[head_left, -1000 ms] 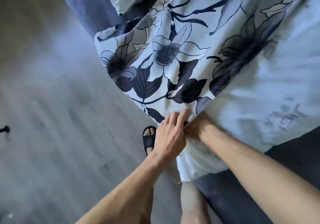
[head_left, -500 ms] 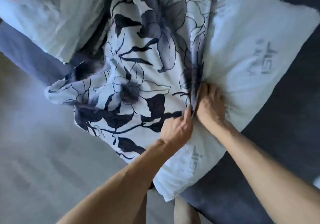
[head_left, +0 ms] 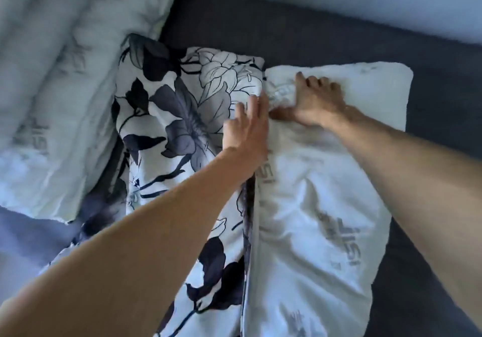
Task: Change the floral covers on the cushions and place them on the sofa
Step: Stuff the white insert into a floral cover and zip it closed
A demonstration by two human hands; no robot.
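On a dark sofa (head_left: 300, 31), the left hand (head_left: 246, 130) lies flat, fingers straight, on the floral cover (head_left: 182, 107); the right hand (head_left: 317, 102) clutches bunched cushion (head_left: 326, 206) fabric beside it.

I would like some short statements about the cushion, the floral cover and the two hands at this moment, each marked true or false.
1. The right hand grips bunched white fabric of the cushion. True.
2. The left hand is a closed fist. False: its fingers are straight, lying at the edge of the floral cover.
3. The floral cover encloses the whole cushion. False: much of the white cushion lies bare beside it.
4. The cushion lies on a dark sofa seat. True.
5. Another white cushion lies at the left. True.
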